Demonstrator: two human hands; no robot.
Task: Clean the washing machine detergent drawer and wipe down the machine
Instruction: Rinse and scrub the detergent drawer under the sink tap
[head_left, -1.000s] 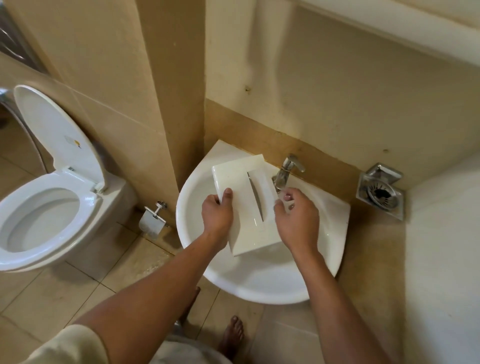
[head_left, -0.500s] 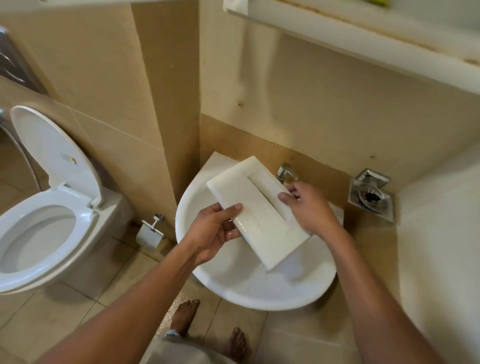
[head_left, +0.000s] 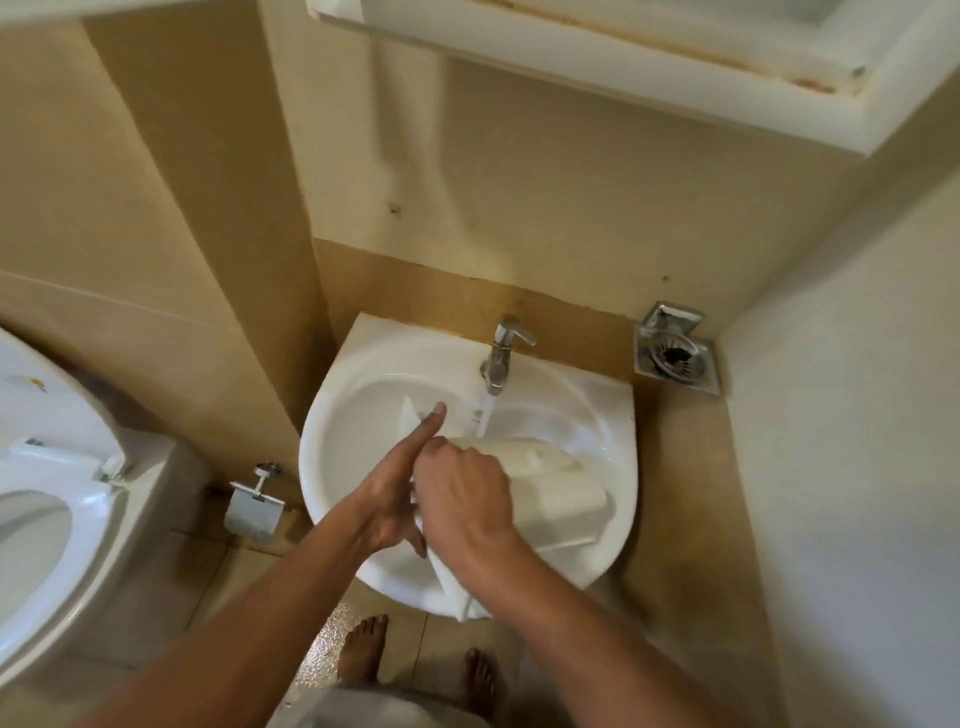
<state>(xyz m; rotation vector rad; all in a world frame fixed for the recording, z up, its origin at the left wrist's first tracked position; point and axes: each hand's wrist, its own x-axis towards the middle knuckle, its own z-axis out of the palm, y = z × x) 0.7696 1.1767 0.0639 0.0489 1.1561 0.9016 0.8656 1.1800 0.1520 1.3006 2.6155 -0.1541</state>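
Drawer (head_left: 556, 501), right hand (head_left: 465, 501) gripping — left hand (head_left: 392, 499) flat

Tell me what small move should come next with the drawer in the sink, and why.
Likely rub the detergent drawer under the stream. The tap is running, its water landing on the drawer's far edge inside the sink; the right hand grips the drawer and the left hand lies against it with straight fingers, so that hand seems free to scrub.
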